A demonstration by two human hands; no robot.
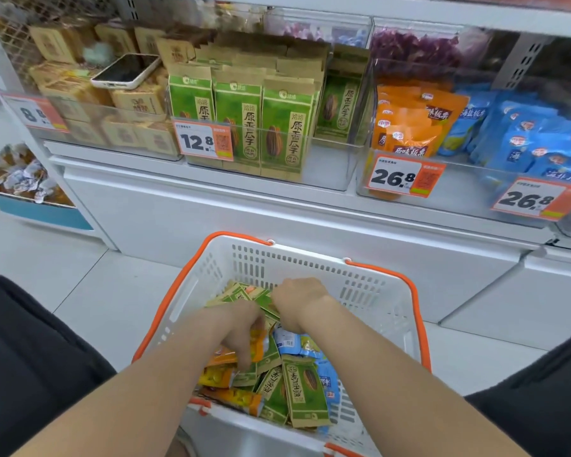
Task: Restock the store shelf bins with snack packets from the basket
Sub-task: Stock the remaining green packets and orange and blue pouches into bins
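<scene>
Snack packets (305, 390) in green, orange and blue lie in a loose heap in the white basket (370, 291), lower centre of the frame, below the shelf.

Step in hand: gathering stock. Nothing is lifted out yet.

Right hand (299, 303): at the far end of the heap, curled round a fanned bundle of green packets (244, 295). I see only its back, so the fingertips are hidden.

Left hand (243, 338): fingers point down among orange and green packets mid-heap. Whether it pinches one or only sorts, I cannot tell.

Judgement on the next move: square the bundle, lift it clear of the basket wall, and stand it upright in the clear bin (330, 169) at upper centre. This bin carries the 12.8 price tag (203, 141). Matching green packs stand there in rows, and the right part looks open.

Hard to make out: the top shelf row is blurred. A phone (126, 70) lies on tan boxes at upper left. The basket's near edge and the far-right bin are cut off by the frame.
</scene>
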